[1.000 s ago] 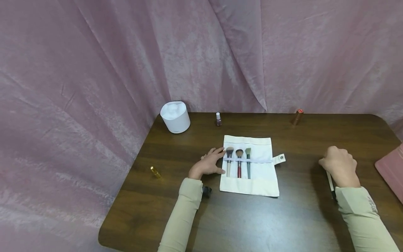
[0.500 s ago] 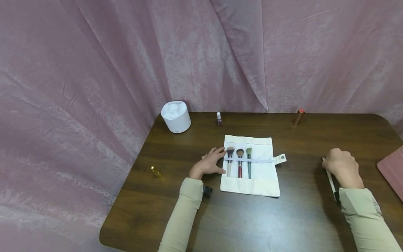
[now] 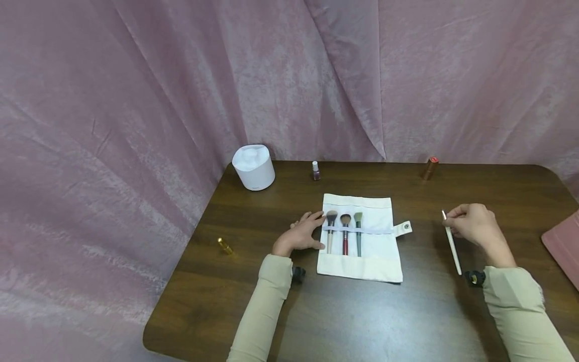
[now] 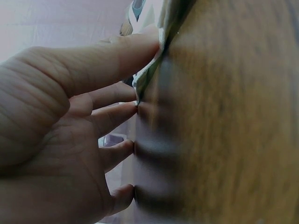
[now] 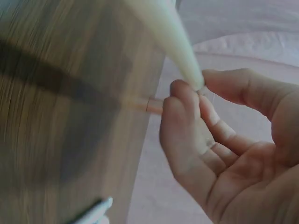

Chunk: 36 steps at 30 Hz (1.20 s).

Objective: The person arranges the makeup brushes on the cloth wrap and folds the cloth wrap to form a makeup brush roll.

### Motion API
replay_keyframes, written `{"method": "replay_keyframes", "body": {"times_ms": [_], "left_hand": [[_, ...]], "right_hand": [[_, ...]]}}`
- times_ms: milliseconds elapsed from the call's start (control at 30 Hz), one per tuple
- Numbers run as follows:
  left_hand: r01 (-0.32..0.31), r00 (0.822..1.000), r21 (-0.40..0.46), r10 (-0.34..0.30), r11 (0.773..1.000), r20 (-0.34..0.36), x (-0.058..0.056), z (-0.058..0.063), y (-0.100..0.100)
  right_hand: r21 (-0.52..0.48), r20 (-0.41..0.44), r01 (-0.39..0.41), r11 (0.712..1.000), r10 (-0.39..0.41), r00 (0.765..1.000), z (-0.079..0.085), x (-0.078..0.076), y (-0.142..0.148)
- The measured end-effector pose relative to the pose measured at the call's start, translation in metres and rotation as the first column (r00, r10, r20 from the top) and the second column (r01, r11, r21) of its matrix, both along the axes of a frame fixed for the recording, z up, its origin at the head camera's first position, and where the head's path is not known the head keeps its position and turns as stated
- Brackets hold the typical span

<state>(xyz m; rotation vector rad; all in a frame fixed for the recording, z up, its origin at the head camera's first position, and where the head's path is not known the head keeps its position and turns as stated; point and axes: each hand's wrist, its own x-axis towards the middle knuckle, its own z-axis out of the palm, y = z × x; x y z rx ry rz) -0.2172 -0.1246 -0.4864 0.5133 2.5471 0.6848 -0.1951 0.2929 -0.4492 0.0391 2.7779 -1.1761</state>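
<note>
A white cloth brush roll [image 3: 380,269] lies unrolled on the table. Under its lilac band sit three makeup brushes: one with a pale handle [image 3: 329,244], one red [image 3: 345,245] and one green [image 3: 359,244]. My left hand [image 3: 300,234] rests at the roll's left edge, fingers spread. In the left wrist view the thumb [image 4: 107,60] touches the cloth edge and the other fingertips meet the tabletop. Off to the right, my right hand [image 3: 477,226] pinches a slim white stick [image 3: 454,254], tapered like a brush handle, near its far end between thumb and fingertips.
A white round container [image 3: 254,171] stands at the back left, near a small white-capped bottle [image 3: 315,172]. A copper lipstick tube [image 3: 429,169] is at the back right. A gold tube [image 3: 223,246] lies left. A pink object [image 3: 563,246] sits at the right edge.
My right hand has turned over and shifted left, bringing the white stick from mostly beneath the hand into full view on its left side. The left hand and brush roll stay in place.
</note>
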Motion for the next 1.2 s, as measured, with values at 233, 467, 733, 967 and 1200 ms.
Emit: {"method": "replay_keyframes", "body": {"times_ms": [233,467,733,967,1200], "left_hand": [[0.001,1.0,0.002,-0.001,1.0,-0.003,0.0,-0.001,0.0],[0.006,1.0,0.003,-0.006,1.0,-0.003,0.0,-0.002,-0.001],[0.016,1.0,0.007,-0.016,1.0,-0.004,0.0,0.0,0.0],[0.021,1.0,-0.006,-0.021,1.0,-0.009,-0.002,0.0,0.0],[-0.001,1.0,-0.008,0.001,1.0,0.001,-0.001,-0.001,0.0]], "right_hand": [[-0.358,0.012,0.018,0.933,-0.014,1.0,0.001,-0.005,-0.02],[-0.675,0.023,0.042,0.737,-0.035,0.999,0.008,-0.012,-0.041],[-0.75,0.038,0.084,0.656,-0.084,0.996,0.011,-0.019,-0.062],[-0.829,-0.006,0.072,0.555,-0.138,0.99,0.011,-0.031,-0.087],[-0.782,-0.02,0.093,0.616,-0.173,0.985,0.004,-0.046,-0.114]]}}
